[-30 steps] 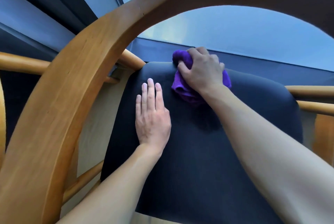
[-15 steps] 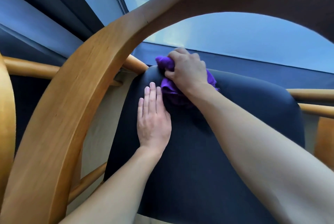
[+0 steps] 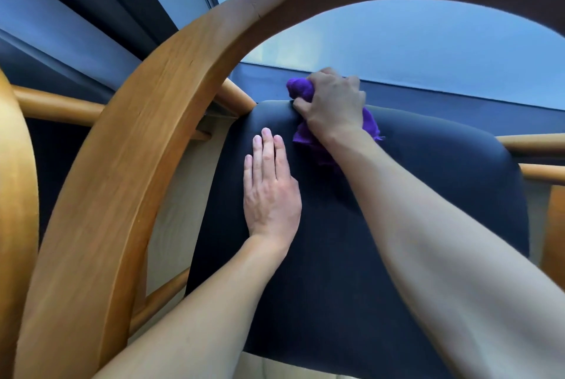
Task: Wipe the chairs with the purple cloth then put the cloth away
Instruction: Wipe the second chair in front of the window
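Right hand [image 3: 333, 103]: your fingers are curled round the bunched purple cloth [image 3: 301, 90], pressing it onto the far edge of the chair's dark seat pad [image 3: 458, 164], towards its left corner; the wad probably gives you something firm to bear down with. Left hand [image 3: 270, 192]: flat, fingers straight and together, palm down on the pad just beside the cloth, holding nothing; it likely steadies the chair against the rubbing. Curved wooden rail [image 3: 128, 164]: arches over both forearms, so you reach beneath it. Wiping in hand; stowing not yet begun.
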Tool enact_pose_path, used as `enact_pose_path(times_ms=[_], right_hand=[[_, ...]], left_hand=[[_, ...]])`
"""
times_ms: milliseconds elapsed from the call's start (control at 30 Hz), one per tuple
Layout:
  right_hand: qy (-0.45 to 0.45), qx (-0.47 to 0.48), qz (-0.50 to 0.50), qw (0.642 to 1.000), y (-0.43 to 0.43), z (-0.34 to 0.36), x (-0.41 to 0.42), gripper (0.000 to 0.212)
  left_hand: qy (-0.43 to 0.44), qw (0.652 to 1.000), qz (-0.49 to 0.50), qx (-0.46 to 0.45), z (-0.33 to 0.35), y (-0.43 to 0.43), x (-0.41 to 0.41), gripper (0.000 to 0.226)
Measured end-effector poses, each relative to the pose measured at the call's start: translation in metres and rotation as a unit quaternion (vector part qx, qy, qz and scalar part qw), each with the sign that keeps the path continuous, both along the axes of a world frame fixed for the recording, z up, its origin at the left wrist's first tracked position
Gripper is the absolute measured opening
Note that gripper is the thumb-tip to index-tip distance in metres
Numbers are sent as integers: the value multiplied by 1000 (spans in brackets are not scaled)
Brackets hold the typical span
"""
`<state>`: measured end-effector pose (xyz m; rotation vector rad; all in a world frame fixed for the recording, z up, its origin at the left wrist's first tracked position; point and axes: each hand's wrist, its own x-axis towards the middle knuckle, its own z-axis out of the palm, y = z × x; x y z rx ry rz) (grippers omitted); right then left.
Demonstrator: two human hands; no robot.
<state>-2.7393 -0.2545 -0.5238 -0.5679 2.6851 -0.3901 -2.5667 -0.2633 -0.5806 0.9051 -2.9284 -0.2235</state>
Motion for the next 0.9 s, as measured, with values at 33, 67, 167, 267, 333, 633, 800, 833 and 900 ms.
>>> enact_pose_path(times_ms=[33, 67, 167, 267, 333, 633, 800, 833, 900], right_hand=[[1, 1, 17, 1000, -6, 1, 3, 33], [0, 1, 29, 1000, -9, 2, 6, 33], [-33, -46, 32, 998, -3, 1, 10, 34], [-91, -173, 20, 980, 18, 5, 10, 50], [-104, -270, -25, 957, 32, 10, 13, 47], [-101, -141, -204, 963, 69, 12, 31, 56], [-168, -384, -287, 861, 77, 26, 55, 44], [-163, -397, -289, 856, 78, 28, 59, 39], [-139, -411, -286, 854, 81, 30, 67, 34]], left_hand=[[-4, 1000, 1, 5, 0, 0, 0, 63], [-6, 1000, 0, 13, 1, -1, -1, 64], [15, 998, -10, 59, 7, -4, -1, 61], [124, 973, 54, 186, 23, -9, -9, 53], [187, 935, 144, 266, 42, -16, -24, 44], [109, 871, 192, 438, 71, -26, -101, 44], [208, 762, 217, 574, 78, -16, -75, 40], [220, 750, 216, 585, 78, -15, -69, 43], [253, 727, 219, 600, 81, -13, -61, 45]])
